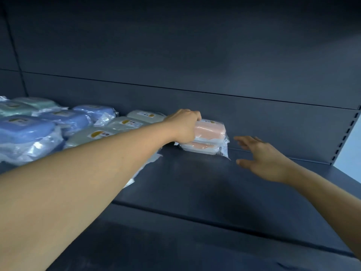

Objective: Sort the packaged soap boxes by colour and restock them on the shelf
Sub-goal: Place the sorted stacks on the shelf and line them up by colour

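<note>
The left hand (184, 125) grips the pink soap box (210, 131), stacked on another at the back of the dark shelf (195, 184), just beside the grey boxes (125, 124). The right hand (261, 159) hovers nearby, fingers spread, holding nothing.

Shelf (195, 184): dark matt painted metal, smooth, faint dull sheen. Slotted upright (345, 135) at its right edge: same finish. Pink soap boxes (210, 133): smooth plastic, sealed in clear glossy film, crinkled at the seams. Blue boxes (25, 132) and grey-green boxes (125, 124): same shiny wrap, with what look like paper labels.
</note>
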Motion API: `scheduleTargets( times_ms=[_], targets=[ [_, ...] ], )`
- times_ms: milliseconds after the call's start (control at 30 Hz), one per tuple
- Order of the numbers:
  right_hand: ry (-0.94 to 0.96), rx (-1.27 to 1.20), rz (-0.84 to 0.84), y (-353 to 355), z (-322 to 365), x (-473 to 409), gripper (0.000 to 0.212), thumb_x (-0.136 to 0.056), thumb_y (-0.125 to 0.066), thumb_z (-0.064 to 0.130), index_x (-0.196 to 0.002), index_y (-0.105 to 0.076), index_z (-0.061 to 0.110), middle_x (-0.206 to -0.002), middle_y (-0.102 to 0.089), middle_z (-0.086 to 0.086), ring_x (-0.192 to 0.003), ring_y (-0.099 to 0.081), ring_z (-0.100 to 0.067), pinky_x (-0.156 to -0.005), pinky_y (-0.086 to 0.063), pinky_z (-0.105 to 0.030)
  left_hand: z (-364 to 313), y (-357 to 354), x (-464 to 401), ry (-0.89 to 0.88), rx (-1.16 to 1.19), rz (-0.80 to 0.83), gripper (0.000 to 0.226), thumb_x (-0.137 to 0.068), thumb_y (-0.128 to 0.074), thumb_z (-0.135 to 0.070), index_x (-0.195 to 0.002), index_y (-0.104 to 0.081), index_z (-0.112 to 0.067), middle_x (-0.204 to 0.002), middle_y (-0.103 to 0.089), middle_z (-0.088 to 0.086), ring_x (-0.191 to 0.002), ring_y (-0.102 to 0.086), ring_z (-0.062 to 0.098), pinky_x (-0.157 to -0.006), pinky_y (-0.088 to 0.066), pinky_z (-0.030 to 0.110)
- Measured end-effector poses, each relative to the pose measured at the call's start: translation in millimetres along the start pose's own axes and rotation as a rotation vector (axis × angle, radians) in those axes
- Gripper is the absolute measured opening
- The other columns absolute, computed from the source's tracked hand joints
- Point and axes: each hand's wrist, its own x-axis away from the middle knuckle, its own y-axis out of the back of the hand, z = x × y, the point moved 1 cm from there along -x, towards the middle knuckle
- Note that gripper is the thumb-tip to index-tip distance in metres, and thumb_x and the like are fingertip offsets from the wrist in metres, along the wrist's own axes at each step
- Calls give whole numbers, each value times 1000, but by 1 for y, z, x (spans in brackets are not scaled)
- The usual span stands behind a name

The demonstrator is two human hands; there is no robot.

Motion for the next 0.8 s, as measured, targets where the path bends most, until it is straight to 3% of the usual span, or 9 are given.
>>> scheduleTargets(
  times_ms=[267,433,500,567,667,800],
  targets=[
    [17,38,0,-18,115,62,60,-87,-63,26,-141,-37,20,-139,-43,-2,-126,-43,-19,-98,-33,-24,25,36,140,-119,144,5,45,-84,-60,-14,-127,-51,-23,-122,-58,-1,-108,-54,20,-91,-48,38],
    [34,29,-27,-51,190,117,51,-87,-63,22,-136,-46,19,-137,-46,-1,-128,-42,-17,-96,-28,-18,68,53,236,-169,154,116,40,-87,-62,-21,-126,-52,-26,-116,-58,-8,-106,-53,13,-95,-45,35],
    [43,30,-11,-72,218,140,46,-88,-61,20,-134,-49,19,-133,-49,0,-122,-46,-16,-91,-30,-16,88,50,271,-171,151,167,40,-86,-63,-20,-125,-53,-25,-114,-59,-7,-102,-55,11,-89,-48,32],
    [37,34,40,-96,241,159,46,-88,-60,21,-133,-50,20,-132,-50,0,-119,-48,-16,-88,-33,-19,110,39,303,-149,136,233,37,-86,-62,-20,-122,-54,-24,-113,-59,-8,-92,-55,8,-78,-51,27],
    [14,27,132,-139,268,186,47,-87,-62,23,-133,-50,21,-134,-48,-1,-122,-47,-19,-97,-37,-25,141,13,345,-98,144,362,41,-87,-64,-24,-126,-52,-24,-112,-57,-8,-103,-53,14,-92,-48,36],
    [-27,1,311,-203,293,220,46,-90,-60,23,-134,-48,22,-137,-44,1,-125,-44,-18,-102,-38,-30,176,-32,399,-53,125,513,46,-89,-61,-25,-132,-47,-24,-120,-54,-5,-109,-49,14,-95,-46,39]
  ],
)
